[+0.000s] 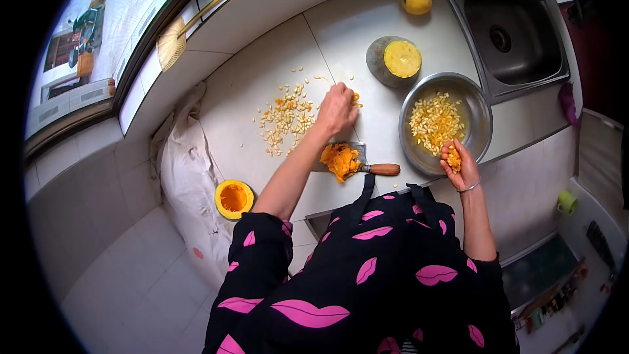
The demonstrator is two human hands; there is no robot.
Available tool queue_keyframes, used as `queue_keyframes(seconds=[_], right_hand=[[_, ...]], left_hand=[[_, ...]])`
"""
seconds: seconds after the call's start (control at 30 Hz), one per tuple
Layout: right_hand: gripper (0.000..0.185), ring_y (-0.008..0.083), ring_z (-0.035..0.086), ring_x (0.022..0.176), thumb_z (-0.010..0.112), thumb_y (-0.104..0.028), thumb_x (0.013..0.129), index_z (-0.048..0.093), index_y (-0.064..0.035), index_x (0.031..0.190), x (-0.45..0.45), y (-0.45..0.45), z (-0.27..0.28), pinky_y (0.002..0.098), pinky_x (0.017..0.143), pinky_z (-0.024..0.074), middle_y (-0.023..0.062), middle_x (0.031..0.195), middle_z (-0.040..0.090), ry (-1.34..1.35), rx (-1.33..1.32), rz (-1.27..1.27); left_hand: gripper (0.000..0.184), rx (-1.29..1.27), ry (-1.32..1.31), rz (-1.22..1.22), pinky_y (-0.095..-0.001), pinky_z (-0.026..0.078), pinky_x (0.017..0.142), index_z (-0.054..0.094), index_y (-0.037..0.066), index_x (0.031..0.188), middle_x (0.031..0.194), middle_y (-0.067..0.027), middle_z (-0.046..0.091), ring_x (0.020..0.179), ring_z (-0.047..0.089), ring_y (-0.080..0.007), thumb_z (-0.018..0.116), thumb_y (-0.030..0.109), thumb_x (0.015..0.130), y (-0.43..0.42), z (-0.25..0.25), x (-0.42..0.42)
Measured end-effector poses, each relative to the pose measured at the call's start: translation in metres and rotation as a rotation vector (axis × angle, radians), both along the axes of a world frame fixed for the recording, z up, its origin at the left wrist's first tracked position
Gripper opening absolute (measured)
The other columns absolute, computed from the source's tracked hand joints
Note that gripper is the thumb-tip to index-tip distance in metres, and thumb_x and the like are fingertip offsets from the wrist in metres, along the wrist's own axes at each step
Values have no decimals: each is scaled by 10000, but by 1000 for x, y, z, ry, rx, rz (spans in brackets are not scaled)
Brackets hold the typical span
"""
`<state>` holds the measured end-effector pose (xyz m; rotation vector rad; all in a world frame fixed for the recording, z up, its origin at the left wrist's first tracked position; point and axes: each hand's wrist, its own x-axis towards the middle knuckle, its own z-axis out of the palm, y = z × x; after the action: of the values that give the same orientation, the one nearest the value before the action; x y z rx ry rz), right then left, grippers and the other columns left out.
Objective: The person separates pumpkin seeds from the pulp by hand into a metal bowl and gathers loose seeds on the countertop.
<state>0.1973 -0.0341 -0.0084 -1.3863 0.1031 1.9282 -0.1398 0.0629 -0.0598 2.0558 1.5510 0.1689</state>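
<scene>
My left hand is over the counter with its fingers curled down on a small clump of orange pumpkin pulp. To its left, pumpkin seeds lie scattered with bits of pulp. Cupped at the near rim of a metal bowl, my right hand holds pumpkin seeds with pulp. More seeds sit in liquid inside the bowl. Between my hands and nearer my body, a heap of orange pulp rests on the blade of a wooden-handled cleaver.
A cut pumpkin piece stands behind the bowl, and a yellow fruit lies farther back. A hollowed pumpkin half is at the counter's left edge beside a white cloth. The sink is at back right.
</scene>
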Motion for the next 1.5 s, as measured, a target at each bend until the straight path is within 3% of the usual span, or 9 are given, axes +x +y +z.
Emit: queue_keyframes(seconds=[0.2,0.3,0.4,0.63,0.7,0.83,1.03,1.17,1.5], right_hand=[[262,102,568,683,487,-306,928,565,-55,927,-3,4,3,245,581,523,31,785,577,-4,-10,30],[264,100,567,680,489,-311,927,564,-58,919,-3,6,3,246,585,523,28,784,576,-25,12,43],[270,99,566,677,489,-315,927,562,-55,912,-3,8,6,247,589,528,29,780,574,-40,26,43],[259,99,573,685,486,-292,931,560,-44,925,3,6,2,238,592,530,28,795,574,-34,57,39],[253,100,574,687,487,-283,931,562,-42,937,2,5,0,236,594,531,29,801,575,-37,63,42],[244,97,576,693,493,-222,927,554,-17,1045,-6,8,10,232,609,535,33,823,584,-110,87,71],[239,81,588,718,489,-177,925,544,-8,1084,-1,7,8,242,627,559,30,846,600,-81,132,89],[236,73,584,708,488,-185,927,548,-18,1082,-2,4,9,230,616,552,21,835,599,-90,127,96],[223,71,584,693,491,-195,926,559,-30,1059,0,-5,5,232,611,548,8,822,599,-138,54,64]], left_hand=[[66,214,125,-117,-406,459,708,533,28,801,803,-117,488,836,519,-293,541,72,751,-23,-17,30],[108,152,129,-53,-385,477,704,553,32,825,847,-129,517,818,544,-287,539,33,717,-21,-21,34],[119,-28,-116,147,-383,477,656,551,26,815,812,-151,532,735,558,-296,558,31,696,-18,-12,21],[120,-93,-376,251,-385,455,628,521,14,803,758,-144,518,685,552,-316,580,32,699,-80,68,-13],[127,-58,-325,202,-399,454,674,519,16,818,798,-146,507,764,553,-313,584,29,710,-109,68,-18],[334,-150,-104,24,-365,450,827,559,29,1027,1051,-149,543,1005,527,-310,672,85,717,-146,63,-29],[159,40,-270,543,-334,509,693,640,15,892,840,-153,636,773,634,-272,650,93,754,-113,36,-75],[142,263,-103,760,-331,510,672,635,13,879,852,-158,627,744,634,-255,614,37,740,-69,-14,-136],[153,231,189,556,-341,494,695,637,44,850,832,-151,603,750,608,-269,590,-5,714,-26,-31,-147]])
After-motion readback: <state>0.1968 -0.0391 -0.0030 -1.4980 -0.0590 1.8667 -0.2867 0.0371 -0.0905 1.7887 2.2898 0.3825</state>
